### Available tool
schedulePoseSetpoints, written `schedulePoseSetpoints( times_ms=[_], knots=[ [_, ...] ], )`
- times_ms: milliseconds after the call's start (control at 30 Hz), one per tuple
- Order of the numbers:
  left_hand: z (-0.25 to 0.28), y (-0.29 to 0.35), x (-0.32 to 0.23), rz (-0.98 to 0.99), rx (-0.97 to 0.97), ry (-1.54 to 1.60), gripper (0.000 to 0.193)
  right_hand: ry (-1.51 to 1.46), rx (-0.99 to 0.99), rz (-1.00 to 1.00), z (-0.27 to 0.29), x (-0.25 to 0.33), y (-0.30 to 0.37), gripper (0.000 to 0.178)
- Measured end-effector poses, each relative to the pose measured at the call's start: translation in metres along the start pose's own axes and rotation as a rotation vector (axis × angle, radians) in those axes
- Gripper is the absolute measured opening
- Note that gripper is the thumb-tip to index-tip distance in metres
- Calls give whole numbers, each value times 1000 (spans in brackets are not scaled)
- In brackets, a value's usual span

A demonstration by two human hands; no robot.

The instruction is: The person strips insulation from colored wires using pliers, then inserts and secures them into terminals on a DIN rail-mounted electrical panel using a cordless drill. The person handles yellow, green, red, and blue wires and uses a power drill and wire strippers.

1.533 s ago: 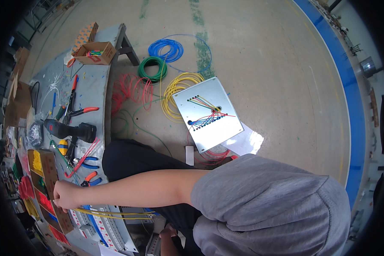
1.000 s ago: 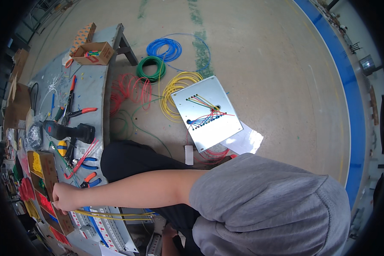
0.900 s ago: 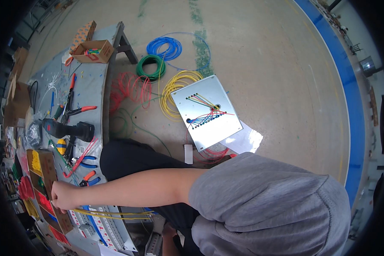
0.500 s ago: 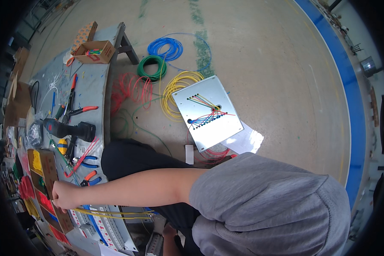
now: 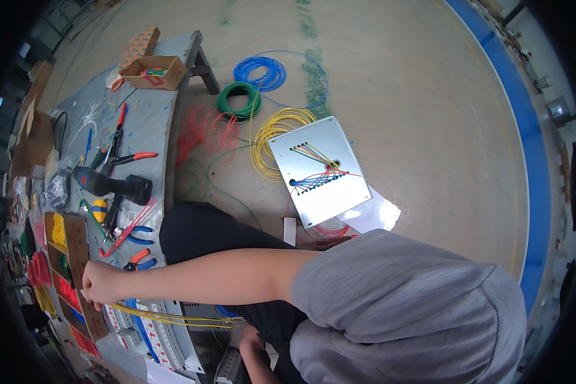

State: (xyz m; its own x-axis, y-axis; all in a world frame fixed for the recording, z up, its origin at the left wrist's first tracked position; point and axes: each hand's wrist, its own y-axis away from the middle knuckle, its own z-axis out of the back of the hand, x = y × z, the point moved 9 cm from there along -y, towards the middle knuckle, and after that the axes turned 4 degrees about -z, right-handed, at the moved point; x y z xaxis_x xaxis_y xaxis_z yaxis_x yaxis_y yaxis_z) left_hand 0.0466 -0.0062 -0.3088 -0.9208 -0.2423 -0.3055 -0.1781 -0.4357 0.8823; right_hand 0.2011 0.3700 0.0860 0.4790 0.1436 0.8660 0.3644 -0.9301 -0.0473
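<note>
My right hand (image 5: 102,283) reaches out over the bench at the left, fingers pinched together beside a divided cardboard box (image 5: 77,246) of small coloured parts. What lies between the fingertips is too small to make out. Several long yellow wires (image 5: 166,317) run from just under this hand toward my left hand (image 5: 252,338), low in the picture. The left fingers are partly hidden but look closed round the right-hand end of the wires. Below the wires lie rows of white terminal or breaker units (image 5: 163,339) on a panel, with blue wire between them.
The bench (image 5: 163,121) holds a cordless drill (image 5: 112,184), pliers (image 5: 137,235), cutters with red handles (image 5: 116,137) and an open carton (image 5: 153,72). On the floor lie blue (image 5: 262,73), green (image 5: 239,100) and yellow (image 5: 262,150) wire coils, beside a metal panel (image 5: 320,208) with coloured wires.
The whole view has shifted slightly, so the bench and floor things sit a little further right. My left hand has come up closer to the yellow wires. The right hand stays beside the box.
</note>
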Motion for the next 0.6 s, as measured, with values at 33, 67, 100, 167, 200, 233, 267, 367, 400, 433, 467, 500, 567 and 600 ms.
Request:
schedulePoseSetpoints(
  times_ms=[33,67,100,167,200,233,267,367,400,433,467,500,567,600],
  knots=[
    [2,7,-4,19,44,137,32,-66,7,21,-5,-7,-6,18],
    [12,17,-18,-23,53,279,32,-131,22,43,-7,-16,-15,16],
    [26,31,-41,-80,50,441,32,-201,50,39,-5,-25,-24,13],
    [59,75,-95,-324,-74,773,44,-192,83,-27,-5,-37,-21,15],
    [85,100,-110,-312,-143,889,48,-167,111,-110,-3,-43,-19,16],
    [109,125,-121,-304,-219,1010,53,-203,87,-235,-4,-44,-11,19],
    [131,148,-141,-459,-258,1157,55,-230,99,-266,-11,-47,-9,20],
    [180,209,-180,-840,-198,1381,62,-238,175,-316,-28,-57,3,25],
    [184,220,-174,-830,-242,1379,59,-241,194,-350,-37,-67,8,26],
    [192,231,-173,-845,-313,1312,55,-188,213,-376,-42,-72,14,28],
    [196,235,-165,-809,-381,1234,50,-170,222,-388,-50,-78,16,28],
    [198,237,-157,-769,-438,1157,46,-151,223,-399,-56,-85,19,28],
    [200,234,-151,-741,-439,1127,38,-104,230,-427,-62,-92,22,29],
    [200,230,-148,-728,-427,1105,34,-82,221,-436,-63,-96,23,29]
  ],
)
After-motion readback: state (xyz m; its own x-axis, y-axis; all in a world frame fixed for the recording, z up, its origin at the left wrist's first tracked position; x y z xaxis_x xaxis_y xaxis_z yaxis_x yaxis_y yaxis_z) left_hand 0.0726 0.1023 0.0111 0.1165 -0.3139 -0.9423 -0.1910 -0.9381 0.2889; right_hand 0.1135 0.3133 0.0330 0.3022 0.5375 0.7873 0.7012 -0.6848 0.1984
